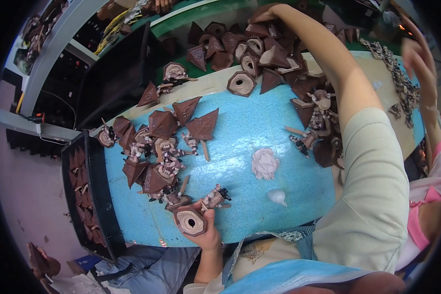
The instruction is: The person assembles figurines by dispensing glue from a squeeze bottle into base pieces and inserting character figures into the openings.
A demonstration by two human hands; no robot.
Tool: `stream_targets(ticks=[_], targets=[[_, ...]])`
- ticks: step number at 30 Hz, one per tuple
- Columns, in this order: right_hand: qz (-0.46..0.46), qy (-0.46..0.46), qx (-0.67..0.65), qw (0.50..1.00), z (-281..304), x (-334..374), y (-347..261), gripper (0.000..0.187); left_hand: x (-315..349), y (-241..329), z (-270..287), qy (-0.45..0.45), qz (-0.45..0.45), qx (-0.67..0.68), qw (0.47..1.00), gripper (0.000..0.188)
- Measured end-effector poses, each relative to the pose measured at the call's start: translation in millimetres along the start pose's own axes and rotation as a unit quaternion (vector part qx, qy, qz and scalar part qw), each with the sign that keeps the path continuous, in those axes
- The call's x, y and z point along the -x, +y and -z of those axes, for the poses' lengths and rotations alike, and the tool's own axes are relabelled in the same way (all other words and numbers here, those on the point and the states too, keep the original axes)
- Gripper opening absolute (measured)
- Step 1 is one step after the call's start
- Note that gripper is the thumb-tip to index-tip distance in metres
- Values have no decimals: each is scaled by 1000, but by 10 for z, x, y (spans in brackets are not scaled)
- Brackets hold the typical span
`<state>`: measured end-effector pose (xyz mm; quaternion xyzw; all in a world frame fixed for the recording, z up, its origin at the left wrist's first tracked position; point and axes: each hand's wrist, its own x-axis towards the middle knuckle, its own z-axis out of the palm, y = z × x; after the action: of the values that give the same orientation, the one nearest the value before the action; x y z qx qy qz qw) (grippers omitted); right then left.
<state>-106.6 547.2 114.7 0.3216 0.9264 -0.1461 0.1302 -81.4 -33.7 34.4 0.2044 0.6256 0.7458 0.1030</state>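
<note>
At the far left, a black crate (107,215) of brown cones stands against the desk (240,127); a knock there could tip pieces out. The cluster (162,125) of cones and figures beside it looks loosely heaped, with thin brown sticks jutting out — likely snag points, so a sideways swing might drag several pieces along.

The left hand (205,234) grips a cone (183,217), hollow base showing, near the desk's front edge. If the grip slackens, it could drop into the lap. A figure (214,197) lies just above the thumb; whether the hand also bears it I cannot tell, and a twist of the wrist could send it off.

The right hand (263,14) is stretched over the far pile (274,56); its fingers are partly hidden, so I cannot tell whether they hold anything. Pulling a cone from that pile could make others slide. The white wad (265,163) and small pale bulb (277,196) look light enough to be brushed aside. The figures (306,141) beside the outstretched arm could be swept away as it comes back.
</note>
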Motion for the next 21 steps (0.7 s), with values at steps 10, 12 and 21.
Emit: stream_targets(ticks=[10,12,21], targets=[[-46,-73,87,992,-253,739,23,50,19,2,29,-22,-8,36,999,56],[-22,-82,80,993,-228,1063,-92,55,39,37,8,-21,1,52,998,56],[23,70,140,987,164,112,-1049,84,26,84,49,-56,41,74,995,59]])
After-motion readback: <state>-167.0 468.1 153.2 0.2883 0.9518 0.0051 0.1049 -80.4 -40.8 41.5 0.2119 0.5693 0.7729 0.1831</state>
